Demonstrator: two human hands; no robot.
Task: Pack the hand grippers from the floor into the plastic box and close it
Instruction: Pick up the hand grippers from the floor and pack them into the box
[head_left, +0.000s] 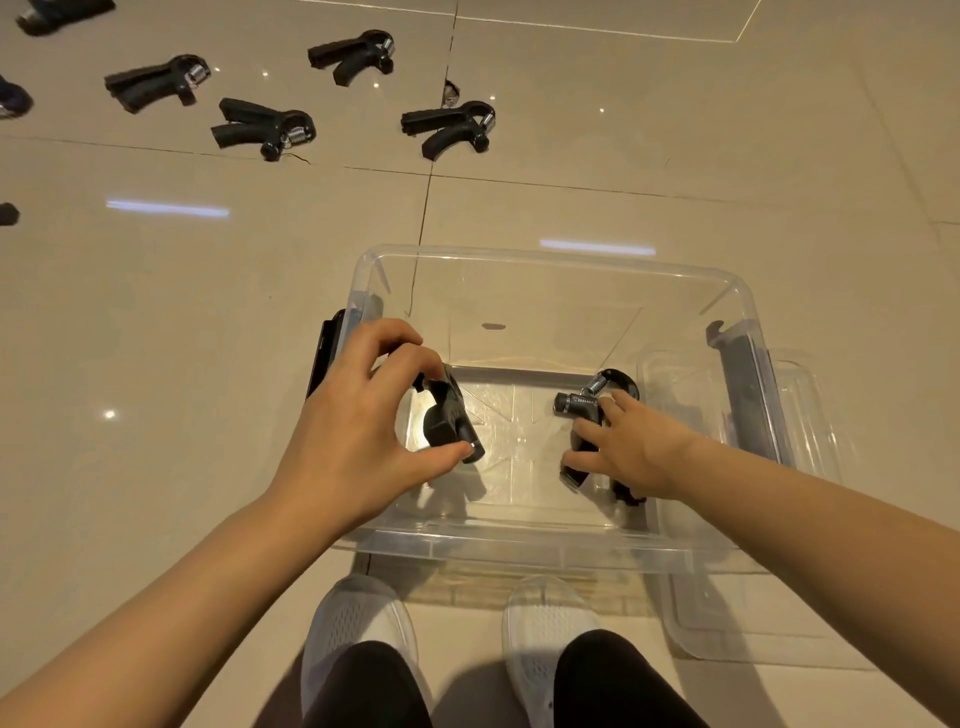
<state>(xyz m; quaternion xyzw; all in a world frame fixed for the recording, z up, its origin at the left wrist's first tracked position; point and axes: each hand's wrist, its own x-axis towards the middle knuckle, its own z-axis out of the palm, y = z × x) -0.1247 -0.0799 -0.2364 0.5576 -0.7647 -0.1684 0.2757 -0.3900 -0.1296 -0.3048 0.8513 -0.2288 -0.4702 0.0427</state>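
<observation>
A clear plastic box (545, 257) stands open on the tiled floor in front of my feet. My left hand (358, 421) pinches a black hand gripper (448, 415) between thumb and fingers, just inside the box's left side. My right hand (628, 452) reaches into the box and its straight fingers rest on a second black hand gripper (587, 404) lying on the bottom at the right. Several more hand grippers lie on the floor at the far left, among them one (449, 127) nearest the box and another (262, 127) left of it.
The clear lid (779, 613) lies on the floor under and right of the box. Black latches sit on the box's left (324, 348) and right (743, 374) sides. My white shoes (358, 629) stand close to the box's near wall.
</observation>
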